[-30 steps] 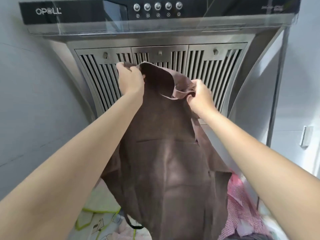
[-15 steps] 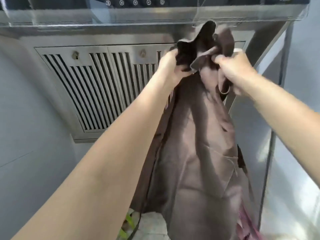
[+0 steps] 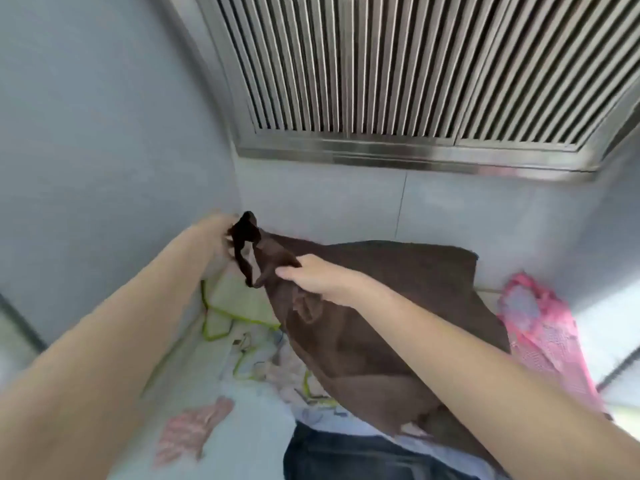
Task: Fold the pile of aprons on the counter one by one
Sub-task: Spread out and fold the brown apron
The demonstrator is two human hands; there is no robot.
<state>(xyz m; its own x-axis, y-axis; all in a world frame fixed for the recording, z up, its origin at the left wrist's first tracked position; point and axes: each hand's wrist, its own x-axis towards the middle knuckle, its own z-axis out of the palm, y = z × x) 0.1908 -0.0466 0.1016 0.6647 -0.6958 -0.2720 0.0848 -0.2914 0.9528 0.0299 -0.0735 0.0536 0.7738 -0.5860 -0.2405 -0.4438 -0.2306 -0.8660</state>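
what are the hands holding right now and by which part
Both hold the brown apron by its top end: the left hand grips the dark strap end, the right hand pinches the bunched fabric just beside it.

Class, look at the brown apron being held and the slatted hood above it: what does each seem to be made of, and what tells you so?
Brown apron: probably woven cloth, matte; it drapes and creases softly where the left hand and right hand grip it.
Slatted hood: looks like brushed stainless steel; silvery, with bright streaks along the rim.
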